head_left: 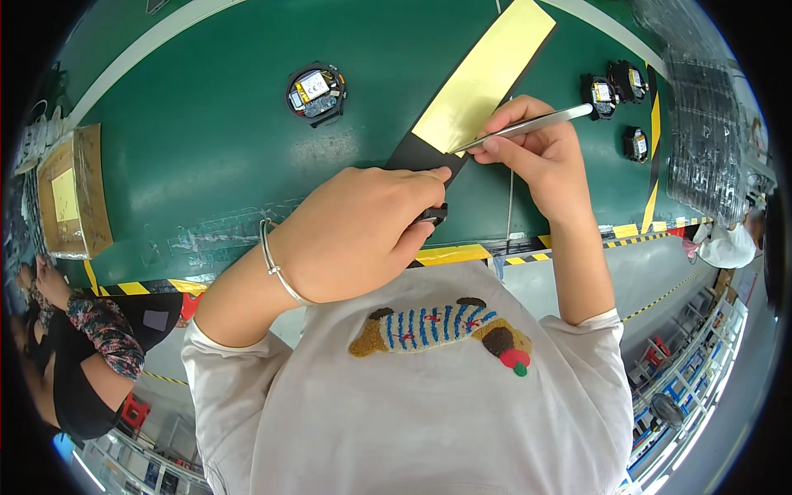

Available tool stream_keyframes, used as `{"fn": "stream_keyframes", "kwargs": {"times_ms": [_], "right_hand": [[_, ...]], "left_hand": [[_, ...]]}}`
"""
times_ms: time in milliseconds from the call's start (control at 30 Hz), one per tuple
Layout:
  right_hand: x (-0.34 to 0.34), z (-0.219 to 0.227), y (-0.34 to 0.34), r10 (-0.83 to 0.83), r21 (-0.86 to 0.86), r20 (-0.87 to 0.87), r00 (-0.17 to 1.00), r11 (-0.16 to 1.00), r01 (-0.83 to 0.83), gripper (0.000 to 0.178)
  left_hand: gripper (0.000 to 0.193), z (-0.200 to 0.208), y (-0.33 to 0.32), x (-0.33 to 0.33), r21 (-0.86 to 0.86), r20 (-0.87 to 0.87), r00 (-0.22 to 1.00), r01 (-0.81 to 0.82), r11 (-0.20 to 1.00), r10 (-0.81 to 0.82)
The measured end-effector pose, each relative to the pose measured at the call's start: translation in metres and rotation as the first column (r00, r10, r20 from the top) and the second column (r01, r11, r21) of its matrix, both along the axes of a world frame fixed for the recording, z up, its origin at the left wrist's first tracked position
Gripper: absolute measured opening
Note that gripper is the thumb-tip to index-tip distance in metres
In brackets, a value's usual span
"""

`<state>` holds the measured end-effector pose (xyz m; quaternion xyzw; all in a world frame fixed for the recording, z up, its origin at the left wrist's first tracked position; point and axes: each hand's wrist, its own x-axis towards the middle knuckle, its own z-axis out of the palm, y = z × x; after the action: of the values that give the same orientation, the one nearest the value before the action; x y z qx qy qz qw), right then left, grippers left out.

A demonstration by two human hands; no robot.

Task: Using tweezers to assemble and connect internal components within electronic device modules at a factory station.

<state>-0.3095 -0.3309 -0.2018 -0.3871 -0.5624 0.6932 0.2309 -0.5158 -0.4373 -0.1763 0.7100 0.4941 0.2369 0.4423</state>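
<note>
A pair of silver tweezers (536, 124) is pinched in my right hand (540, 157). Their tips touch the lower corner of a long yellow strip (487, 74), which lies on a black backing sheet (417, 155) slanting across the table. My left hand (363, 227) rests over the near end of that backing, fingers curled. Between its thumb and forefinger shows part of a small black watch-like case (435, 215); most of it is hidden by the hand. Left of the strip, an opened round watch case (316, 93) lies with its white-labelled battery and circuit board facing up.
Several opened black watch cases, one of them (635, 144) nearest me, sit at the right. Stacked clear plastic trays (705, 140) stand beyond the yellow-black tape. A cardboard box (97, 194) is at the left edge of the green table (223, 115). Another person's arm (103, 338) is at the left.
</note>
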Motion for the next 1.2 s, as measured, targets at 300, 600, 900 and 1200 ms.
{"fn": "stream_keyframes", "kwargs": {"times_ms": [300, 600, 900, 1200], "right_hand": [[-0.018, 0.021, 0.009, -0.137, -0.188, -0.385, 0.913, 0.98, 0.068, 0.011], [-0.047, 0.04, -0.008, -0.092, -0.024, -0.516, 0.852, 0.995, 0.092, 0.011], [-0.048, 0.037, -0.009, -0.019, 0.113, -0.543, 0.84, 0.989, 0.096, 0.013], [-0.049, 0.038, -0.011, -0.009, 0.16, -0.507, 0.862, 0.982, 0.105, 0.015]], "left_hand": [[0.021, 0.007, 0.007, 0.0, -0.448, 0.495, 0.715, -0.277, 0.85, 0.493], [0.028, 0.012, 0.02, -0.011, -0.459, 0.724, 0.366, -0.377, 0.804, 0.585], [0.029, 0.012, 0.017, -0.008, -0.382, 0.758, 0.355, -0.438, 0.814, 0.547], [0.029, 0.011, 0.016, -0.008, -0.35, 0.739, 0.408, -0.448, 0.823, 0.536]]}}
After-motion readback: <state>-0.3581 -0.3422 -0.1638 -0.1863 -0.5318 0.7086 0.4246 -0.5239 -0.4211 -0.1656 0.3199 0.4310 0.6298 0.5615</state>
